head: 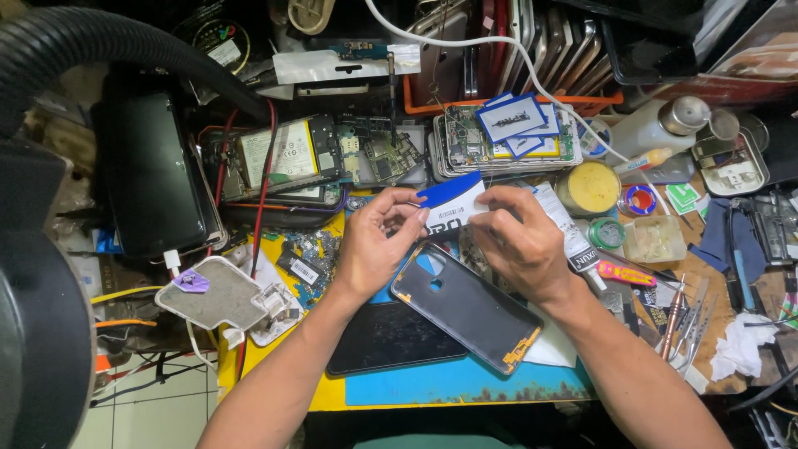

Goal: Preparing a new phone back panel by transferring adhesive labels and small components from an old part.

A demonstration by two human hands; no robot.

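One small blue-and-white card (450, 202) is held between both hands, raised above the bench (465, 384) at the centre of the view. Its long axis is seen to run from lower left to upper right, the blue edge uppermost and the white face turned toward the camera. The left end is pinched by the left hand (371, 245), whose fingers (407, 218) are closed on it, thumb above and fingertips below. The right end is clamped by the right hand (522, 245), thumb and forefinger together on the card's edge. Both hands are about equally near; the card lies directly between them, so neither is favoured.

Directly below the card, a dark phone back cover (465, 306) is laid inner side up, its long axis running diagonally from upper left to lower right, roughly crosswise to the card. A black phone (391, 339) lies partly under the cover's left edge, on the blue mat (449, 387). A glue tube (573, 237) is seen just beyond the right wrist. Behind the hands, opened phones with exposed circuit boards (332, 158) are stacked. Tweezers (686, 320) are set at the right.
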